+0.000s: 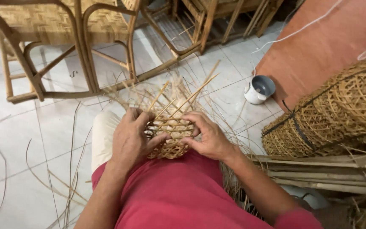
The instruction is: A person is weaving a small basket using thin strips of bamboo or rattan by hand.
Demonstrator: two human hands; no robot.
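**2 hands on a half-woven basket**

The landmark is the small half-woven basket (169, 135), held in the person's lap above the red shirt (178, 191), with loose cane strips (183, 99) fanning up and out from its open top.

Far left of the basket, thin stray strips (70, 169) lie on the white tiled floor (30, 140). Up and left of it stand rattan chair frames (64, 46) with woven seats.

The left hand (131, 138) wraps the basket's left side, fingers curled around the weave and thumb pressed to its front, clamped on it. The right hand (206, 135) holds the basket's right side, fingers bent onto the rim and closed on the weave.

Up and right of the basket a small white pot (259, 89) sits on the floor, beside an orange-brown panel (327, 42). Right of the basket lies a bundle of finished woven baskets (327, 114), with flat bamboo slats (318, 171) stacked just below them.
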